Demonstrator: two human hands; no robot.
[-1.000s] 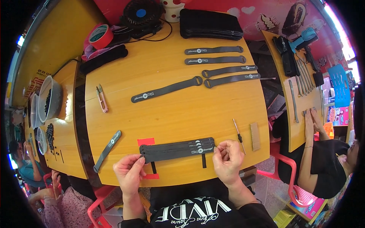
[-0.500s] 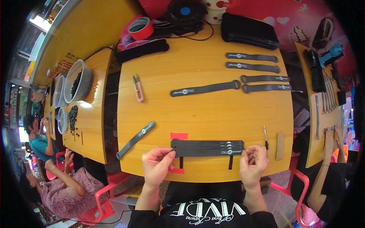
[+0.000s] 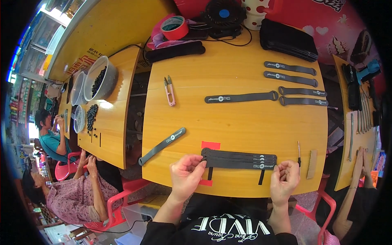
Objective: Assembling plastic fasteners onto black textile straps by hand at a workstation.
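A fanned stack of dark grey straps (image 3: 232, 158) lies near the table's front edge, each strap overlapping the one behind it. My left hand (image 3: 188, 173) pinches the stack's left end between thumb and fingers. At the right end, the curled fingers of my right hand (image 3: 285, 179) pinch the strap corner. Two thin black strips (image 3: 260, 177) stick out below the stack. Red tape pieces (image 3: 211, 145) mark the table behind and in front of its left end. A single grey strap (image 3: 162, 146) with a looped end lies slantwise to the left.
Several loose straps (image 3: 241, 97) lie farther back, before a black pile (image 3: 288, 40). Pink thread snips (image 3: 170, 92), a thin pointed tool (image 3: 299, 154) and a brown strip (image 3: 312, 164) rest on the table. A tape roll (image 3: 174, 27) and fan (image 3: 223, 16) stand behind. Co-workers sit at both sides.
The whole view has shifted, so the table sits farther right in the picture. Both my hands stay at the stack's ends. The nearer co-worker on the left has lowered their hands.
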